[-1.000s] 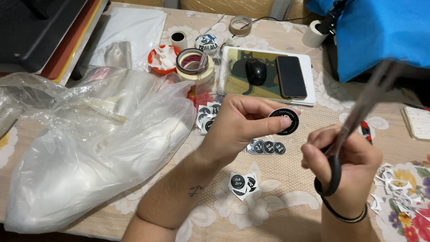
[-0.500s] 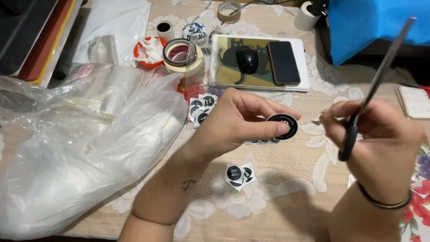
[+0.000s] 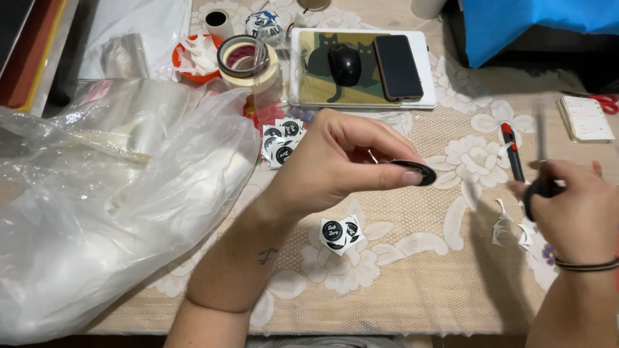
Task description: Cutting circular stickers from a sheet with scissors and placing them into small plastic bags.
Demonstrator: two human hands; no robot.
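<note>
Looking down from the head camera onto a table (image 3: 412, 290) covered with a beige floral lace cloth. Sprawling over the left side, a big crumpled clear plastic bag (image 3: 109, 212). Sitting at the far edge, rolls of tape (image 3: 245, 61) beside an orange dish of paper scraps (image 3: 193, 58), and next to them a mouse pad (image 3: 348, 71) carrying a black mouse (image 3: 343, 63) and a dark phone (image 3: 398, 66). Lying near the middle, a small stack of square stickers with black circles (image 3: 282, 142), and another few of the same (image 3: 340, 233) closer in, just below the left wrist. Resting at the right, a red and black utility knife (image 3: 512, 151), white paper trimmings (image 3: 509, 225), and a small notepad (image 3: 585, 119) near the edge. Hanging in the far right corner, blue fabric (image 3: 535, 22).

Left hand (image 3: 342, 167) curling narrow, pinching a round black sticker (image 3: 414, 171) between thumb and fingertips, holding it edge-on above the cloth at table centre. Right hand (image 3: 574, 209) closing around the black handles of scissors (image 3: 538, 183), blades blurring upward, well apart from the sticker.
</note>
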